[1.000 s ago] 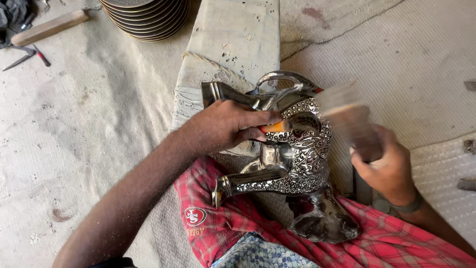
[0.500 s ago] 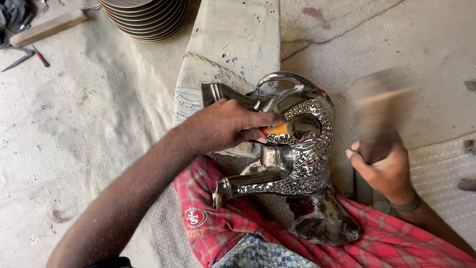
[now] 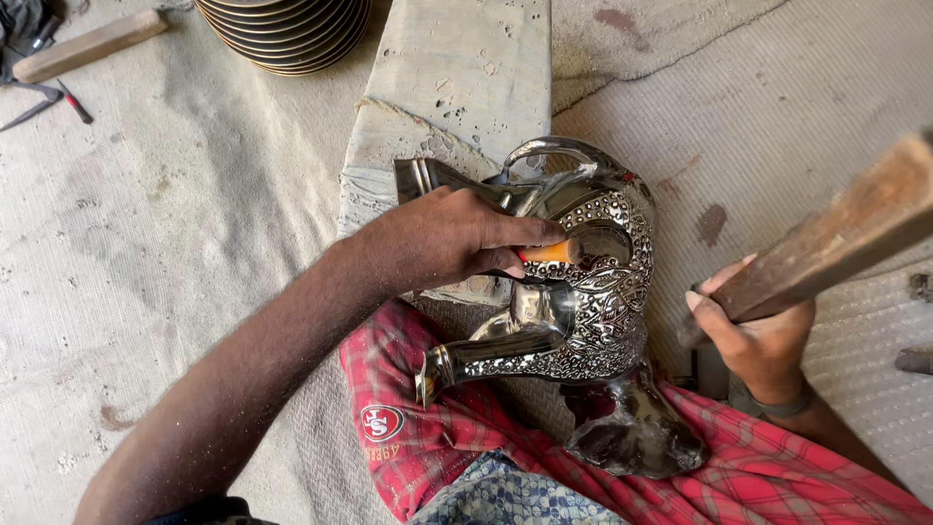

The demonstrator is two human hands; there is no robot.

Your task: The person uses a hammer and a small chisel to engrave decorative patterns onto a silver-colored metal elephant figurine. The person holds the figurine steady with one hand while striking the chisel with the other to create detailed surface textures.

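Note:
An embossed silver metal pot (image 3: 593, 292) with a spout and a curved handle lies on its side on my lap, resting against a stone slab (image 3: 457, 87). My left hand (image 3: 447, 238) pinches a small orange-tipped punch (image 3: 552, 253) against the pot's patterned wall. My right hand (image 3: 753, 331) grips a wooden mallet handle (image 3: 836, 243), raised to the right of the pot and apart from it. The mallet's far end runs out of the picture.
A stack of metal plates (image 3: 287, 29) stands at the top. A wooden stick (image 3: 87, 46) and small dark tools (image 3: 44, 97) lie at the top left. A red checked cloth (image 3: 505, 428) covers my lap. Woven matting (image 3: 777, 117) lies on the right.
The mallet in my right hand has swung up and away to the right, from close beside the pot to a raised position. My left hand and the punch have stayed on the pot.

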